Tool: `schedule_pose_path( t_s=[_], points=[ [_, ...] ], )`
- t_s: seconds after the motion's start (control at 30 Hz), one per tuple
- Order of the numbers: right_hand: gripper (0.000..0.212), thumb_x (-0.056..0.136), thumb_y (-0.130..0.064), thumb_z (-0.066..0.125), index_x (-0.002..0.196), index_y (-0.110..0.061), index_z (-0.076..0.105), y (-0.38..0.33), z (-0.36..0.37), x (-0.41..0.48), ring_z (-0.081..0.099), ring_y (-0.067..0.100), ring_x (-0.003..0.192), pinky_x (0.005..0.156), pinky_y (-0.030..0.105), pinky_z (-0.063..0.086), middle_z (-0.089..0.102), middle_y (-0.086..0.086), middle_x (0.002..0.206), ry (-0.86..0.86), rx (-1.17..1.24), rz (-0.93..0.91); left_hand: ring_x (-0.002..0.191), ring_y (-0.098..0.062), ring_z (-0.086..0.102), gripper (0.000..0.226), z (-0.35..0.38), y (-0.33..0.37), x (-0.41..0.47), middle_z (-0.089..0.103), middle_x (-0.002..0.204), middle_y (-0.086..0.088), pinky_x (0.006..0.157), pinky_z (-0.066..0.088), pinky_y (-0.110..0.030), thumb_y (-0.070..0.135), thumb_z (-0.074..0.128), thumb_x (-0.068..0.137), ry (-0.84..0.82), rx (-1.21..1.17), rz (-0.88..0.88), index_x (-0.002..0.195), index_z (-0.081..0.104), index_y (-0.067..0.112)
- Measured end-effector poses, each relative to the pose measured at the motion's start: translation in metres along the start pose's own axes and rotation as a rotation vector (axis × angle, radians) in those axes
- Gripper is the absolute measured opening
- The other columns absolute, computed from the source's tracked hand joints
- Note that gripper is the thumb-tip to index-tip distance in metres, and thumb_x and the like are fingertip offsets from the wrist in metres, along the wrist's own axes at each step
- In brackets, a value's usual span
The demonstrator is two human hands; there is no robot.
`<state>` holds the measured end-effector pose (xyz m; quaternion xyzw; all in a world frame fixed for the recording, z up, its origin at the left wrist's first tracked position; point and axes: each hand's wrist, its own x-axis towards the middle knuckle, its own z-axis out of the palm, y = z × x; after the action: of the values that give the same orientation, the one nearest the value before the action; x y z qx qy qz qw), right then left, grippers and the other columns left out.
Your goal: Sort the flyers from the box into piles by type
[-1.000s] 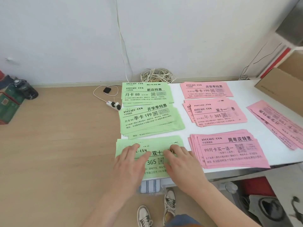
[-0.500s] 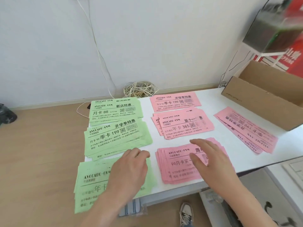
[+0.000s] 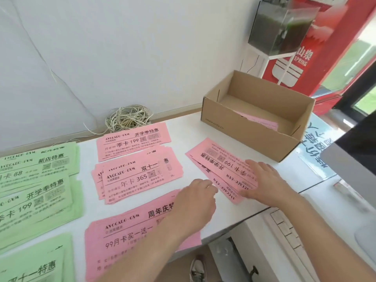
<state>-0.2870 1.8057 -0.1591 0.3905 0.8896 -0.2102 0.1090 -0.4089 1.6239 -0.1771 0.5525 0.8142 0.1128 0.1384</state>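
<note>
A skewed stack of pink flyers (image 3: pixel 219 163) lies upside down on the white table (image 3: pixel 187 129), just in front of the cardboard box (image 3: pixel 244 129). My right hand (image 3: pixel 266 180) lies flat on the stack's near end. My left hand (image 3: pixel 195 202) reaches its fingertips to the stack's left edge, holding nothing. More pink flyers (image 3: pixel 258 121) lie inside the box. Three sorted pink piles sit mid-table: far (image 3: pixel 132 143), middle (image 3: pixel 138 176), near (image 3: pixel 126 231). Three green piles lie at the left: far (image 3: pixel 40 165), middle (image 3: pixel 36 200), near (image 3: pixel 34 261).
A coil of pale cord (image 3: pixel 128 117) sits on the floor behind the table by the wall. A keyboard (image 3: pixel 289 237) and a monitor (image 3: pixel 356 159) are at the right, lower than the table. A tank (image 3: pixel 280 27) stands on a white rack behind the box.
Both hands left the near green pile and moved right across the near pink pile to the skewed pink stack. My view swung right, bringing the box into sight.
</note>
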Motion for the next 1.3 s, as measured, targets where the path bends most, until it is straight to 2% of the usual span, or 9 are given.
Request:
schedule_pose_path(
  t_s=[0.2,0.33,0.5,0.67,0.8,0.93,1.03,1.17,1.3],
  points=[
    [0.100,0.066,-0.060,0.073,0.146,-0.031,0.020,0.020,-0.002,0.025,0.032,0.022,0.130,0.100,0.046,0.037,0.034,0.001,0.140,0.000,-0.112,0.064,0.144,-0.024,0.010,0.055,0.025,0.016,0.045,0.016,0.156,-0.012,0.116,0.016,-0.038,0.041,0.041,0.096,-0.103,0.118,-0.016,0.144,0.028,0.015],
    [0.071,0.074,-0.062,0.062,0.131,-0.028,0.039,0.006,0.012,0.008,0.045,0.017,0.100,0.084,0.035,0.039,0.044,-0.003,0.106,0.022,-0.134,0.019,0.146,-0.021,0.002,0.073,0.026,0.013,0.057,0.008,0.159,-0.009,0.118,0.008,-0.041,0.061,0.033,0.092,-0.113,0.127,-0.081,0.147,0.020,0.014],
    [0.021,0.095,-0.025,0.047,0.112,-0.026,0.059,-0.010,0.030,-0.028,0.052,0.001,0.077,0.066,0.016,0.043,0.059,-0.009,0.097,-0.048,0.244,-0.165,0.146,-0.013,-0.001,0.098,0.014,-0.001,0.066,0.001,0.160,0.001,0.118,0.004,-0.043,0.077,0.046,0.076,-0.178,0.100,-0.103,0.148,0.015,0.018],
    [0.039,0.093,-0.021,0.056,0.131,-0.029,0.053,0.009,0.023,-0.030,0.050,0.005,0.107,0.098,0.022,0.042,0.056,-0.013,0.117,0.068,0.289,-0.156,0.145,-0.008,-0.006,0.099,0.013,0.001,0.055,-0.004,0.159,0.010,0.119,0.000,-0.041,0.062,0.068,0.070,-0.307,0.125,0.027,0.147,0.018,0.025],
    [0.081,0.083,-0.041,0.065,0.149,-0.035,0.018,0.034,0.000,-0.012,0.010,0.014,0.143,0.113,0.040,0.027,0.015,-0.007,0.155,0.033,0.019,-0.163,0.145,-0.012,-0.009,0.083,-0.003,-0.004,0.060,-0.002,0.159,0.012,0.117,-0.004,-0.043,0.038,0.072,0.077,-0.353,0.163,0.094,0.144,0.024,0.035],
    [0.076,0.081,-0.053,0.063,0.145,-0.034,0.027,0.039,-0.004,-0.005,0.025,0.016,0.136,0.105,0.037,0.036,0.024,-0.007,0.150,-0.024,-0.183,-0.199,0.143,-0.020,0.008,0.061,-0.007,0.007,0.045,0.013,0.157,0.000,0.114,0.019,-0.039,0.036,0.057,0.086,-0.269,0.240,0.064,0.141,0.032,0.029],
    [0.069,0.081,-0.055,0.061,0.139,-0.031,0.034,0.036,-0.004,-0.003,0.042,0.016,0.121,0.094,0.032,0.045,0.040,-0.009,0.135,0.008,-0.265,-0.243,0.141,-0.026,0.010,0.065,0.000,0.023,0.029,0.007,0.158,-0.008,0.106,0.036,-0.043,0.029,0.049,0.089,-0.329,0.247,0.026,0.146,0.018,0.020],
    [0.073,0.080,-0.058,0.061,0.140,-0.030,0.031,0.036,-0.009,-0.002,0.047,0.017,0.114,0.088,0.031,0.046,0.045,-0.008,0.129,-0.010,-0.346,-0.287,0.141,-0.035,0.016,0.073,0.007,0.032,0.030,0.007,0.156,-0.019,0.102,0.040,-0.046,0.019,0.049,0.090,-0.364,0.356,0.022,0.148,0.004,0.015],
    [0.071,0.081,-0.060,0.059,0.141,-0.035,0.032,0.038,-0.011,-0.005,0.045,0.016,0.118,0.093,0.033,0.043,0.044,-0.011,0.131,-0.036,-0.312,-0.315,0.135,-0.035,0.033,0.050,0.007,0.032,0.033,0.024,0.152,-0.020,0.100,0.042,-0.045,0.016,0.041,0.095,-0.342,0.403,0.039,0.141,0.024,0.009]
  ],
)
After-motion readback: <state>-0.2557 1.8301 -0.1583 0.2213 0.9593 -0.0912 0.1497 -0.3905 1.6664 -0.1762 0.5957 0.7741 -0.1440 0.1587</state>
